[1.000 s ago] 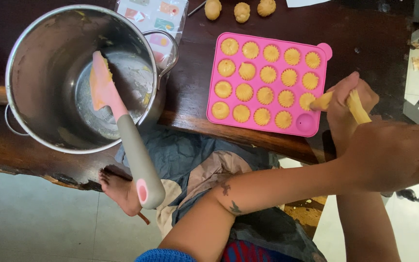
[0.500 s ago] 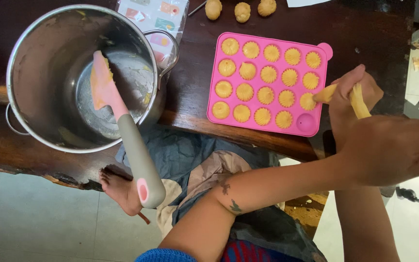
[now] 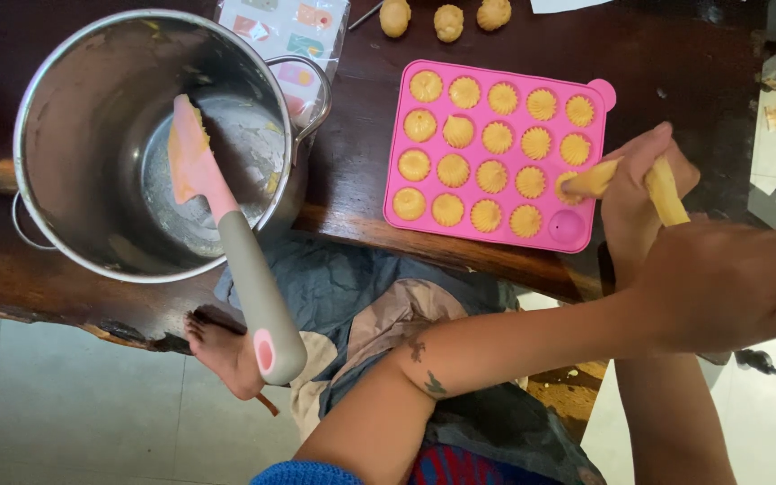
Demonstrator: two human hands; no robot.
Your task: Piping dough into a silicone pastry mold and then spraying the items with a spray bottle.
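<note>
A pink silicone mould [image 3: 596, 90] lies on the dark wooden table [image 3: 693, 72]. Most of its round cavities hold piped yellow batter, and the near-right corner cavity [image 3: 568, 227] is empty. A yellow piping bag [image 3: 665, 193] points its tip at the right-column cavity just above that empty one. My right hand [image 3: 644, 193] steadies the bag near the tip at the mould's right edge. My left hand [image 3: 720, 283], on the arm that crosses from the lower left, grips the bag's upper part.
A large steel pot [image 3: 83, 135] stands at the left, smeared with batter, with a pink and grey spatula [image 3: 235, 260] leaning out over its rim. Three dough balls [image 3: 448, 22] and a clear packet [image 3: 294, 36] lie at the back. A bare foot [image 3: 222, 350] shows below the table edge.
Both hands and the bag have shifted very slightly upward. The tip stays over the same right-column cavity.
</note>
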